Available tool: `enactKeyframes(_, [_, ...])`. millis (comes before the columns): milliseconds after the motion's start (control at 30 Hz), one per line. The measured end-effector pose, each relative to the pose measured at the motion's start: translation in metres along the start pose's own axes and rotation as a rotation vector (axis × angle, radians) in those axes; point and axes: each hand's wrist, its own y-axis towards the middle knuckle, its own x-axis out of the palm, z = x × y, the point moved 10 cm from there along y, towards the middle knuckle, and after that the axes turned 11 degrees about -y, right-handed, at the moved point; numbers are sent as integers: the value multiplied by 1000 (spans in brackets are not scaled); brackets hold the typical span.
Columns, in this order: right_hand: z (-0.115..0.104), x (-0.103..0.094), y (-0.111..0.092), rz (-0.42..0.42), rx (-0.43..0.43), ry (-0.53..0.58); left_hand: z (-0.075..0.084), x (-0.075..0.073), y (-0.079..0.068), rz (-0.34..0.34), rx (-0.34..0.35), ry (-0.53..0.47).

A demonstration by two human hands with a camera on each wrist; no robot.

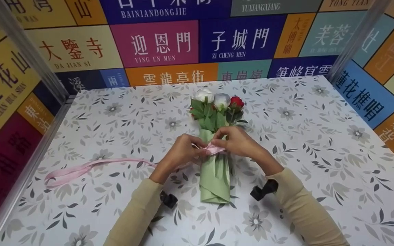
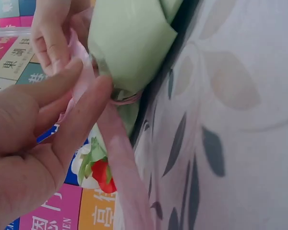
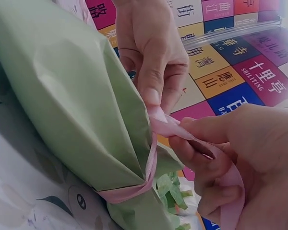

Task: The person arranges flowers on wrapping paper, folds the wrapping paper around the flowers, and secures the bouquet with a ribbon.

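A bouquet of white and red flowers in green wrapping paper lies on the table, blooms toward the far side. Pink ribbon circles the paper at its gathered waist. Over that waist my left hand pinches the ribbon between thumb and fingers. From the right, my right hand pinches another part of the ribbon, close to the left fingertips. In the right wrist view, a length of ribbon runs through the right hand's curled fingers. A long loop of ribbon trails across the table to the left.
The table has a white cover printed with grey flowers and leaves. Panels with coloured lettered blocks rise behind it and at both sides. A black wrist device sits at each sleeve cuff.
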Motion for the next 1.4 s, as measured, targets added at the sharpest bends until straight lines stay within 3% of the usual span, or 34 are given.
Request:
enactKeyframes(133, [5,1,1,11,26,32,0,-1,1,29,29,11])
enactKeyframes(367, [-2,7,4,-35,-19,102,2,-2,2,92,47,26])
enactKeyframes(700, [-12,21,-1,-170,-78,246,15,-7,-2,252,161,266])
enactKeyframes(833, [-6,22,-1,-188,-31,283,19,-7,-4,285,190,315])
enactKeyframes(967, [1,22,2,-168,-12,292,19,-7,-4,291,190,323])
enactKeyframes(1167, [1,18,4,-79,-35,217,18,-10,-3,278,172,278])
enactKeyframes(1400, [9,4,0,41,87,182,11,-14,-2,165,106,124])
